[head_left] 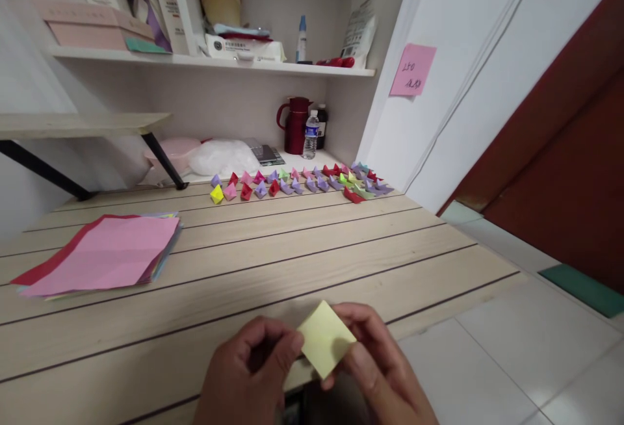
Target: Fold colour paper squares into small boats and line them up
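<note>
A small folded yellow paper square [325,338] is held over the near edge of the wooden table [273,249]. My left hand [248,370] pinches its left corner with thumb and fingers curled. My right hand [383,366] grips its right side from behind and below. Both hands are closed on the paper. A stack of coloured paper sheets [104,253], pink on top, lies at the table's left.
Several small folded paper shapes [297,181] in many colours sit in rows at the table's far side. Behind them stand a red jug [294,125] and a water bottle [311,134]. A pink sticky note [412,69] hangs on the white wall. Tiled floor lies right.
</note>
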